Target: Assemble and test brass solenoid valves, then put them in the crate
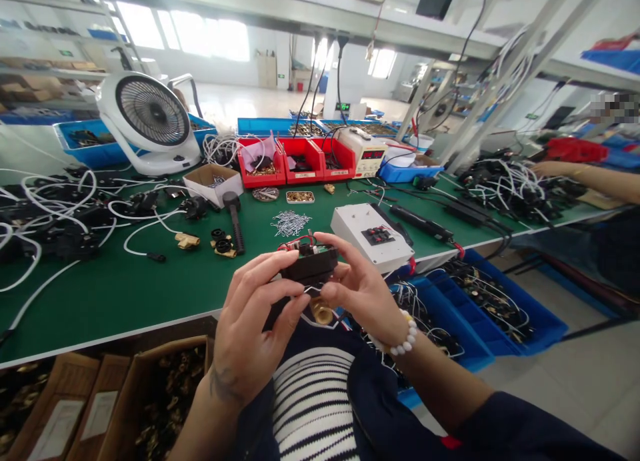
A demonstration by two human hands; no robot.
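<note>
Both hands hold a black plastic housing (310,266) above my lap, just off the front edge of the bench. Its top is open, and red wires and a bit of green circuit board show inside. Under it hangs a brass fitting (321,312), with a white cable near it. My left hand (263,314) grips the left side, its thumb and a finger close to a thin pale piece at the lower edge. From the right, my right hand (360,288) closes round the housing. Beyond it lies a pile of small silver pins (291,224).
On the green bench (175,294) stand a white fan (153,114), red bins (305,161), a power supply (363,153), a grey switch box (370,238) and an electric screwdriver (423,224). Cabled black units lie left. Blue crates (500,308) sit below right. Another person's arm (590,174) reaches in.
</note>
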